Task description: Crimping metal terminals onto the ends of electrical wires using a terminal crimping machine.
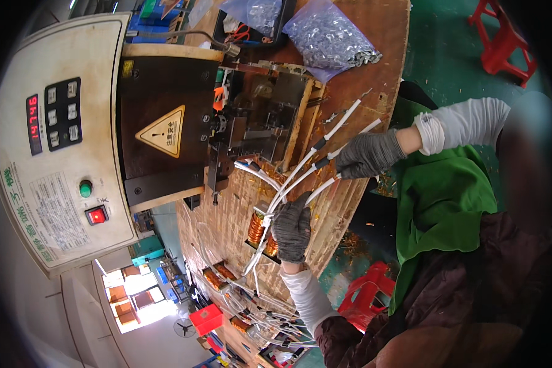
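My left hand (291,228), in a dark grey knit glove, is closed around a bundle of white-sleeved wire leads beside a copper-wound coil (255,228). The coil rests on the wooden bench and is partly hidden by that hand. Farther along, my right hand (367,154), gloved alike, has its fingers wrapped around the leads near their free ends. Several white leads (345,119) fan out between and past my hands; some carry short black sleeves, and one ends in bare twisted strands. The tooling of a crimping press (251,116) stands just beyond the leads.
The press housing (165,98) with its control panel (61,116) fills the left. A plastic bag of metal terminals (331,40) lies at the bench's top end. More coils (214,276) with leads, a red box (207,319) and red stools (368,294) are around. Green cloth (441,190) covers my lap.
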The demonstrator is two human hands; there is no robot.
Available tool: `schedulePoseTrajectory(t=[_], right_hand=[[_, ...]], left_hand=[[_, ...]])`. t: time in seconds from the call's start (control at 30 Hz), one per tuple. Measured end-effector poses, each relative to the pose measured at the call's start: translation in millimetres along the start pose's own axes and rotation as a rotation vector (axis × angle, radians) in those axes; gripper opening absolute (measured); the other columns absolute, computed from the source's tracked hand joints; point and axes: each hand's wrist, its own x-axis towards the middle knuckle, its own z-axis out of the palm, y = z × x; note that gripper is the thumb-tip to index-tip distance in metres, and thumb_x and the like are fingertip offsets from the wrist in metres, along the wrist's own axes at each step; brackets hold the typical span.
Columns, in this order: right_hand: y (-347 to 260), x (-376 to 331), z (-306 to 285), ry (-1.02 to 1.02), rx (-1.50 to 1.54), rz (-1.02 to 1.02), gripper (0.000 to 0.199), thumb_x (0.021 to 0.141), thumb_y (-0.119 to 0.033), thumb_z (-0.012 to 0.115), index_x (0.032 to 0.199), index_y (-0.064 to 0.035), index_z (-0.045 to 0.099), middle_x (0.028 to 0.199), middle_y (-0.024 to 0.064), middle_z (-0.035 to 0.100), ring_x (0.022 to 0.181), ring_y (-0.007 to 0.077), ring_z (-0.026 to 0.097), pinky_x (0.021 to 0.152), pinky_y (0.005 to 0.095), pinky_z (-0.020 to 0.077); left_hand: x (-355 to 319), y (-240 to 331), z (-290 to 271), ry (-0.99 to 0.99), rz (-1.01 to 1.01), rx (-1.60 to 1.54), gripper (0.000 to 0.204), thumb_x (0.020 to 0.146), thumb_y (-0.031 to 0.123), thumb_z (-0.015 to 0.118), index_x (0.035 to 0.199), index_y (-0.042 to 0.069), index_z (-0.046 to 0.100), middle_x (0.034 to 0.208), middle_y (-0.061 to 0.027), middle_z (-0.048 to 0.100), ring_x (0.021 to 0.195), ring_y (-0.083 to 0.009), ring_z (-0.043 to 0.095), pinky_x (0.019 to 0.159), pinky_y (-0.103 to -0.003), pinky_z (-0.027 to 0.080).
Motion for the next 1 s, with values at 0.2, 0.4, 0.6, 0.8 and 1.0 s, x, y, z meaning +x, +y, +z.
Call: schedulePoseTrajectory(t=[0.2, 0.4, 0.6, 0.8, 1.0], right_hand=[[-17, -25, 8, 0.141, -0.056, 0.231, 0.017, 0.081, -0.022, 0.056, 0.078, -0.0054, 0.06, 0.069, 0.0145, 0.057, 0.066, 0.0322, 0.057, 0.06, 0.0402, 0.0451], [-14, -31, 29, 0.123, 0.189, 0.32, 0.014, 0.083, -0.017, 0.057, 0.082, -0.0036, 0.06, 0.067, 0.014, 0.057, 0.065, 0.0302, 0.058, 0.059, 0.0368, 0.0453], [-6, -33, 27, 0.23, -0.172, 0.206, 0.015, 0.082, -0.014, 0.057, 0.091, -0.0023, 0.061, 0.074, 0.0145, 0.059, 0.068, 0.0312, 0.059, 0.061, 0.0371, 0.0469], [-20, -36, 24, 0.196, -0.276, 0.279, 0.017, 0.079, -0.011, 0.057, 0.093, -0.0037, 0.061, 0.077, 0.0149, 0.06, 0.071, 0.0334, 0.058, 0.065, 0.0404, 0.047], [-18, -33, 40, 0.194, -0.375, 0.265, 0.012, 0.076, -0.01, 0.058, 0.086, -0.0036, 0.06, 0.075, 0.0151, 0.058, 0.069, 0.0337, 0.057, 0.063, 0.0407, 0.0461]], left_hand=[[-6, -4, -10, 0.019, 0.025, -0.037, 0.04, 0.074, 0.007, 0.059, 0.114, 0.006, 0.056, 0.101, -0.0171, 0.059, 0.095, -0.0312, 0.057, 0.082, -0.036, 0.044], [-91, -136, -41, 0.06, -0.312, 0.108, 0.067, 0.065, 0.005, 0.062, 0.128, 0.007, 0.042, 0.121, -0.0194, 0.048, 0.112, -0.0356, 0.047, 0.094, -0.039, 0.04], [-95, -202, -44, -0.148, -0.364, 0.198, 0.083, 0.058, 0.02, 0.072, 0.131, 0.008, 0.037, 0.121, -0.0212, 0.048, 0.112, -0.0379, 0.046, 0.093, -0.041, 0.041], [-69, -215, -43, -0.373, -0.474, 0.149, 0.095, 0.055, 0.029, 0.078, 0.135, 0.01, 0.03, 0.117, -0.0239, 0.051, 0.109, -0.0371, 0.05, 0.091, -0.041, 0.042], [-86, -204, -49, -0.377, -0.57, 0.246, 0.1, 0.049, 0.036, 0.079, 0.135, 0.013, 0.033, 0.112, -0.0186, 0.057, 0.106, -0.0333, 0.054, 0.102, -0.049, 0.027]])
